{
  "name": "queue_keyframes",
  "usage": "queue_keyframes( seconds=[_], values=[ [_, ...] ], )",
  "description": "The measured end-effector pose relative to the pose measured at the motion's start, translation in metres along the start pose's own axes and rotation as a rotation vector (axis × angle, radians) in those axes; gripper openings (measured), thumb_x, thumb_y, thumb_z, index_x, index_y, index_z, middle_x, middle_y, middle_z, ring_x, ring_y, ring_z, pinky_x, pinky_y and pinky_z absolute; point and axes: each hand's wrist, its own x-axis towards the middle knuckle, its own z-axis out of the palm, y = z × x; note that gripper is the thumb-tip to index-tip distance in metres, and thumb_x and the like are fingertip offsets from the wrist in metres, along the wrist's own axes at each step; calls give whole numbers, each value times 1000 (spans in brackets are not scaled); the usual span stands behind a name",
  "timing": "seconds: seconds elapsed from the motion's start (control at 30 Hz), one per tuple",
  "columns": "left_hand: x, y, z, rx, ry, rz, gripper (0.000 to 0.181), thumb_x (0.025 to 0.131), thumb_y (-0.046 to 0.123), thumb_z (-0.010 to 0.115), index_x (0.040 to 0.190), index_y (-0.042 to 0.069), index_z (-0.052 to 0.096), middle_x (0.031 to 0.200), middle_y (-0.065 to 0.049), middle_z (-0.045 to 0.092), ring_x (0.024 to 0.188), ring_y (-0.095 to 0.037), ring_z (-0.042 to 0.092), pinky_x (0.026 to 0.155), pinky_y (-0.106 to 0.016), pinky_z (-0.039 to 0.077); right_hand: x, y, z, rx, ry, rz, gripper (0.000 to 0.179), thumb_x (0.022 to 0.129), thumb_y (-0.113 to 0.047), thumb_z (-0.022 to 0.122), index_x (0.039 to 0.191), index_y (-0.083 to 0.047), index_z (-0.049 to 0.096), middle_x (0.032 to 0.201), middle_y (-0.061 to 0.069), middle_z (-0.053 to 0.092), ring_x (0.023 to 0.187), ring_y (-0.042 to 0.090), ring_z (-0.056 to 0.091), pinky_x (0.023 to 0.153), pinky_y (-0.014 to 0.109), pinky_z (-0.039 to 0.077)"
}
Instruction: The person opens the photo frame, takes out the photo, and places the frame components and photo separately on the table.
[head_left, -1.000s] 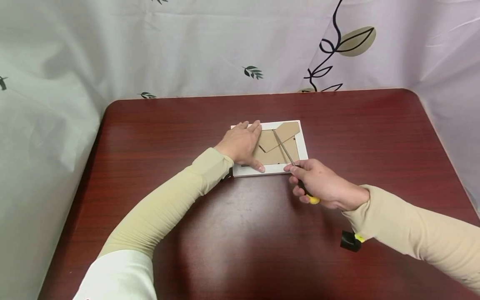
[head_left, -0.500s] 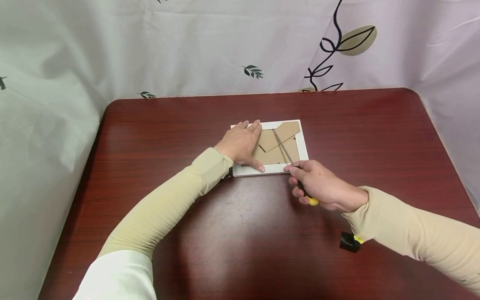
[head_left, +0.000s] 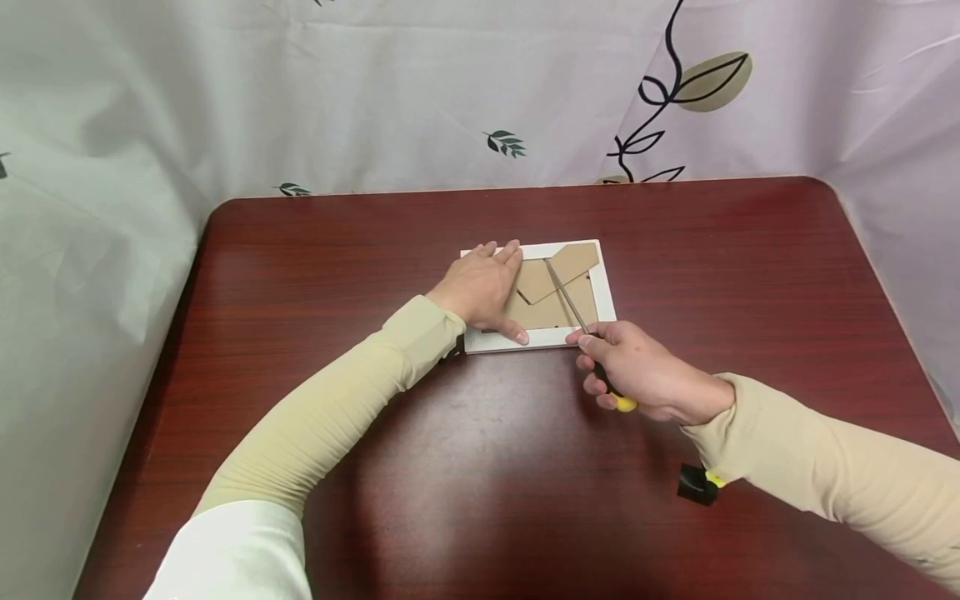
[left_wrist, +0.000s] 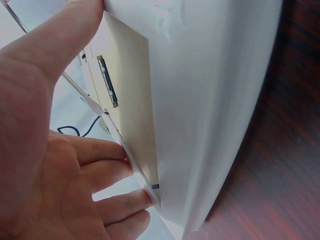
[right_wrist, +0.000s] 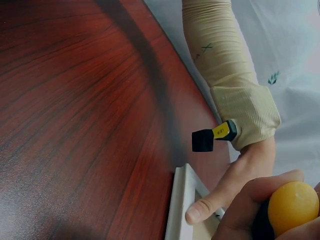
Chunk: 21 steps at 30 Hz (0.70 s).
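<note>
Frame [head_left: 606, 293] is lying back-up on the table [head_left: 465, 467], mid-width, nearer the far edge than the near one. Left hand [head_left: 480, 287] is resting across its left end, fingers extended and reaching to the far border, thumb spread onto the near border; it isn't grasping anything. Right hand [head_left: 637, 367] is curling around the black-and-yellow handle of a screwdriver [head_left: 567, 295], just off the frame's near right corner. Shaft is slanting far-left over the tan backing [head_left: 581, 308], tip ending by the far border; can't tell whether the tip is touching. Tan flap [head_left: 579, 265] is lying over the backing, running from the far right corner toward the middle. Left wrist view is showing a dark metal strip [left_wrist: 107, 81] on the backing. Black wrist camera [head_left: 697, 485] is hanging beneath the right cuff. Patterned curtain [head_left: 375, 108] is hanging behind the far edge.
</note>
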Motion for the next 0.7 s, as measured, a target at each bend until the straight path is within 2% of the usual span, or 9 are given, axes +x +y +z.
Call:
queue_keyframes(
  seconds=[0.47, 0.7],
  values=[
    [0, -4, 0, -12, 3, 1, 135, 67, 75, 78, 160, -1, 15, 167, -14, 13, 150, -41, 19, 123, -44, 16, 2, -2, 0, -5, 0, 7, 28, 110, -11, 28, 128, 10, 34, 80, 2, 38, 54, 7, 38, 44, 18, 36],
    [1, 2, 2, 6, 18, -3, 134, 66, 75, 78, 160, 1, 17, 167, -12, 14, 151, -39, 19, 122, -45, 20, 7, 1, -3, -68, 44, -15, 33, 110, -14, 30, 134, 10, 35, 80, 2, 40, 54, 7, 40, 43, 20, 37]
  ],
)
